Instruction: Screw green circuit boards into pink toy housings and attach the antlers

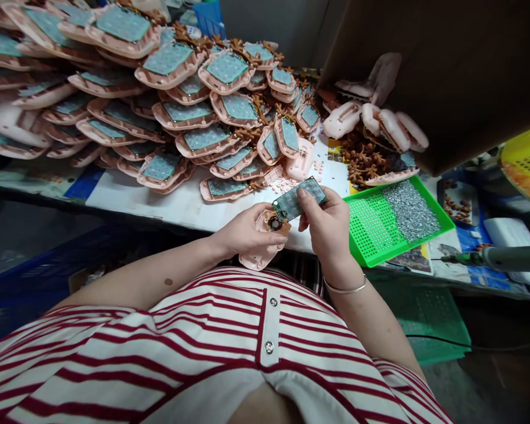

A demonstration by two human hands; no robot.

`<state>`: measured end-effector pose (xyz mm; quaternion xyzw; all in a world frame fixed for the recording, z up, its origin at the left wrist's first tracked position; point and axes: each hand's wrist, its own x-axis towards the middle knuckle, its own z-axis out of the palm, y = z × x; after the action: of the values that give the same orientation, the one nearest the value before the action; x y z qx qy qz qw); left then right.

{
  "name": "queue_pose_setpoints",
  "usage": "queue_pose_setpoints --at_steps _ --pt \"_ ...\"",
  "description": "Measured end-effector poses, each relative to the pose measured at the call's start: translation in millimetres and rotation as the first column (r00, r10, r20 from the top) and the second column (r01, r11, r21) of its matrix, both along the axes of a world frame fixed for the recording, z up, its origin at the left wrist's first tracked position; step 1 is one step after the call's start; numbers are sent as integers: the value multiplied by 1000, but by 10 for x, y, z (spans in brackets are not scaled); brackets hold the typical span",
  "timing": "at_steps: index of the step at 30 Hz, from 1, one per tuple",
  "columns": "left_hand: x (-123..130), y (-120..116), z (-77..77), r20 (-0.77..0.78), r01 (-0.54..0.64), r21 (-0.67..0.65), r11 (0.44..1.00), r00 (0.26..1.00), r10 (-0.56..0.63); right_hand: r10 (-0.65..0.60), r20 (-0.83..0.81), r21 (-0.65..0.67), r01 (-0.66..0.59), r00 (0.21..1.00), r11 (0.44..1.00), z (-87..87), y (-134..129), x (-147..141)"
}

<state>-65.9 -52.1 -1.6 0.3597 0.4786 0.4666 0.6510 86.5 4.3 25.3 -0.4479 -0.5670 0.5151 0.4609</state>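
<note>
Circuit board (289,204) in play in the head view, pinched in the right hand (329,227), thumb pressed on its face, out over the near edge of the surface (128,200)! Left hand (246,231) grips a pink shell (258,258), a round dark part (274,222) showing at its upper end, right beside the board. Beyond, shells with boards (227,68) pile high; to the right, a green tray (367,232) carries screws (410,209).
</note>
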Motion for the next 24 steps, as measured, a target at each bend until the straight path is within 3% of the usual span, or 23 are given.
queue_pose_setpoints --at_steps 6,13,17,20,22,24 --pt "30 16 -10 -42 -11 -18 1000 999 11 -48 -5 -54 47 999 997 -103 24 5" --pt "-24 16 -8 -47 -40 -70 997 998 37 -141 134 198 113 981 974 -192 -64 189" --pt "-55 9 -50 -43 -37 -59 998 998 35 36 149 75 -47 988 996 -126 -98 315" --pt "-89 -1 -80 -62 -13 -24 1000 998 12 178 202 91 -199 963 976 -28 -84 425" --pt "-103 -4 -85 -73 12 -12 1000 997 -13 192 334 168 -259 923 951 48 -86 489" --pt "-105 -3 -78 -63 32 -21 999 997 -33 103 529 267 -281 842 922 126 -109 535"
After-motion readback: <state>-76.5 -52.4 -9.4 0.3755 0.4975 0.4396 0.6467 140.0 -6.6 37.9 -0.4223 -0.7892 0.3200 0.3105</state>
